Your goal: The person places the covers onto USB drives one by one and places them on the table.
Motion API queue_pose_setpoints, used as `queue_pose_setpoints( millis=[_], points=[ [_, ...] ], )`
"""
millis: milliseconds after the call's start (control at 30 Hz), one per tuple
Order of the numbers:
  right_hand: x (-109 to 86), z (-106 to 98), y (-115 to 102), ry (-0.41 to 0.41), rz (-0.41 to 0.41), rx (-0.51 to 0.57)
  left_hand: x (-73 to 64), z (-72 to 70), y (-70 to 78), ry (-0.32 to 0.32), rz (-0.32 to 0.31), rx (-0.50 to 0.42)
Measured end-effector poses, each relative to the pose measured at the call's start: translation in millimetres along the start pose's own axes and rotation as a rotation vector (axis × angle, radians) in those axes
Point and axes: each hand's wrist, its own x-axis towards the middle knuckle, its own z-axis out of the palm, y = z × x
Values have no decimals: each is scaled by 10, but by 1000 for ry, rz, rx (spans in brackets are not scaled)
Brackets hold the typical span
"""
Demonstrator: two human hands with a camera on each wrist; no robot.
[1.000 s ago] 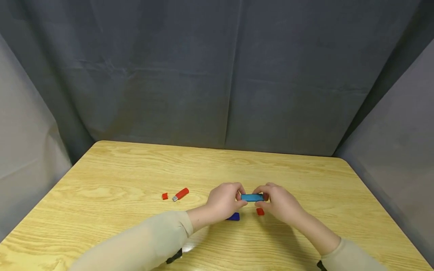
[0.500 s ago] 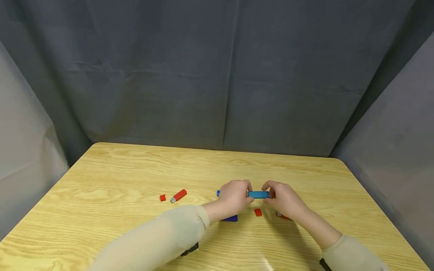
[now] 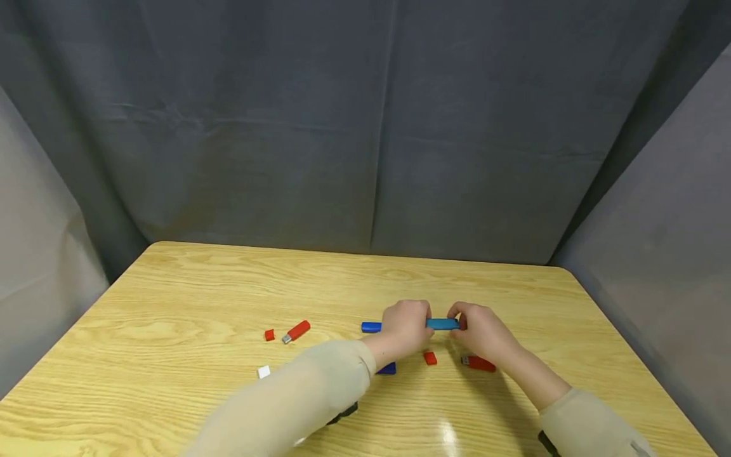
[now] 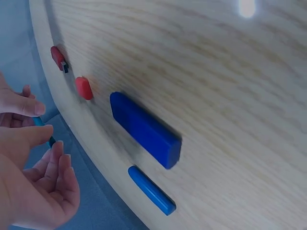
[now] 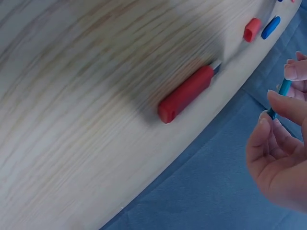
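Note:
Both hands hold a slim light-blue USB flash drive [image 3: 442, 324] raised above the table. The left hand [image 3: 407, 327] pinches its left end between thumb and fingertips. The right hand [image 3: 484, 333] pinches the other end, with the fingers covering part of it. In the left wrist view the flash drive [image 4: 52, 141] shows only as a thin teal edge between the fingers. Below the right hand lies a red USB flash drive [image 3: 478, 364] with its metal plug bare. A small red cap [image 3: 430, 358] lies on the table below the held drive.
Near the left hand lie a blue stick-shaped piece [image 3: 370, 327] and a larger dark-blue block [image 4: 144, 129]. Further left are another red flash drive [image 3: 298, 330], its plug exposed, a red cap [image 3: 270, 334] and a white piece [image 3: 263, 371]. Grey curtain [image 3: 285, 127] hangs behind the wooden table [image 3: 188, 298].
Both hands have shifted slightly right and away with the light-blue flash drive. The blue stick-shaped piece, the white piece and the right-hand red flash drive have come out from behind the hands and arms.

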Motion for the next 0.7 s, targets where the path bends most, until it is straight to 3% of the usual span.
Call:
queue_pose_setpoints(
  millis=[133,700],
  points=[
    [18,14,51,10,-1,-15,55,42,49,-11,-8,65],
    [128,73,121,-14,3,-81,168,155,87,-37,-58,160]
  ],
)
